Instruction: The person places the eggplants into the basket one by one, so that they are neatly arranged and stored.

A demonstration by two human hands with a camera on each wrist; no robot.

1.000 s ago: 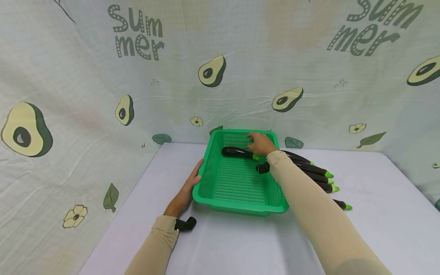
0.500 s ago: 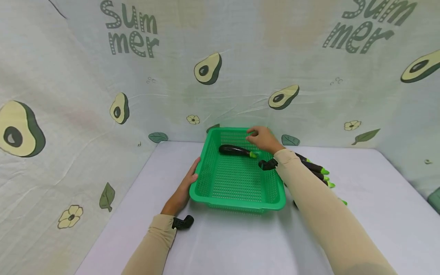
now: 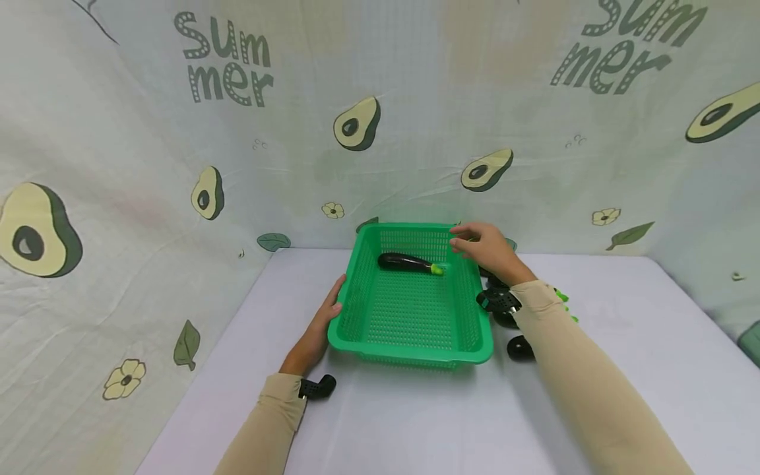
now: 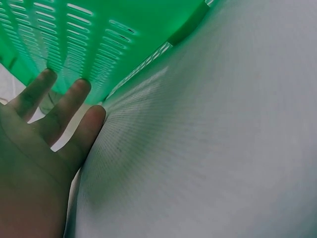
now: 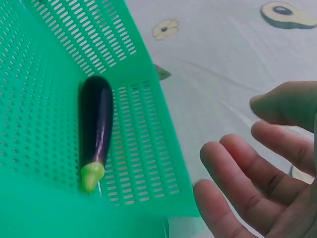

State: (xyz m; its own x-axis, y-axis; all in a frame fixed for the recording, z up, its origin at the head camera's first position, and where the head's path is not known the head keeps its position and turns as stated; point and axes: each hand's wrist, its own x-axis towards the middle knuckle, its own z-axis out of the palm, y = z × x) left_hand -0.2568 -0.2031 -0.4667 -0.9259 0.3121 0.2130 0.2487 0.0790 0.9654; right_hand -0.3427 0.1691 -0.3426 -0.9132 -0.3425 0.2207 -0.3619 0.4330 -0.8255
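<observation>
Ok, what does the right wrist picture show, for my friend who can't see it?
One shiny dark eggplant with a green stem end lies in a holey green basket. The right hand, holding nothing, is beside the basket's edge; pale printed cloth shows behind.

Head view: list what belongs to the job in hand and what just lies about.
Likely part of the job:
green perforated plastic basket
long, glossy dark purple eggplant inside it
dark, partly hidden eggplants right of the basket
left hand, against the basket's side
right hand, holding nothing

Just around it:
white table
pale cloth backdrop printed with avocados
black wrist cameras
</observation>
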